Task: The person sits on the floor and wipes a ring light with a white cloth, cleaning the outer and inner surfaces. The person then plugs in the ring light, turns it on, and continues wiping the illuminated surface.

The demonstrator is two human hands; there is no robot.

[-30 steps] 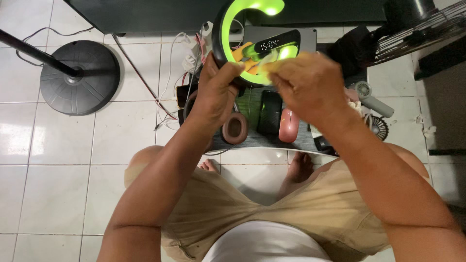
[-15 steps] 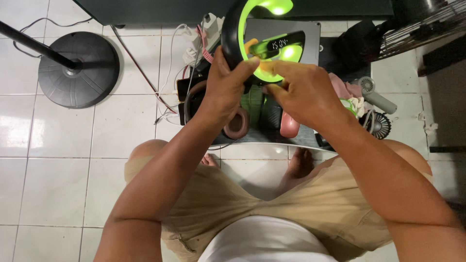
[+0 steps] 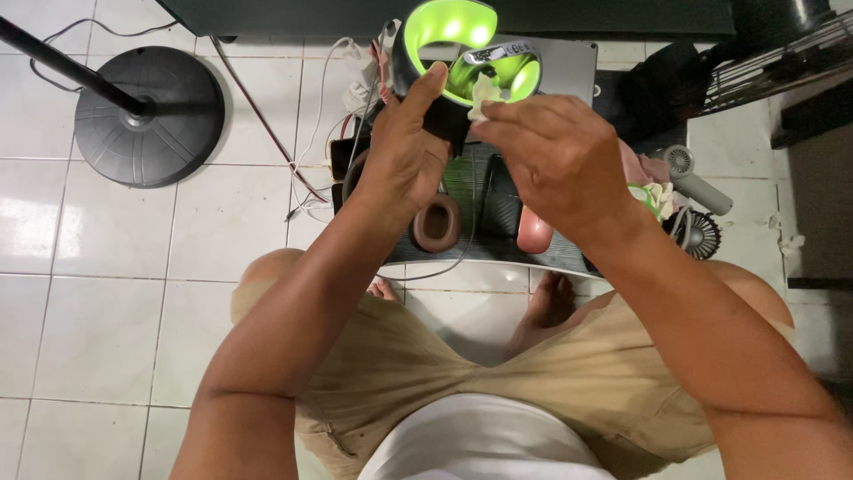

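- Since the earlier frame, the green-lit ring device (image 3: 462, 44) has tilted, so its glowing upper part now faces the camera and its small display strip sits at the ring's 3 o'clock side; the right hand has shifted to the ring's lower inner rim.
- Head view: the left hand (image 3: 404, 151) is closed around the black lower body of the ring device, thumb up along the ring's 9 o'clock edge.
- Head view: the right hand (image 3: 555, 160) pinches a small pale cloth (image 3: 482, 93) between its fingertips, pressed against the ring's inner rim at 5 o'clock.
- Head view: the device is held above a low dark tray (image 3: 498, 253).
- Head view: brown headphones (image 3: 435, 222) and a pink mouse (image 3: 533, 231) lie on the tray.
- Head view: a round black stand base (image 3: 147, 116) rests on the tiled floor at 9 o'clock, well apart from the hands.
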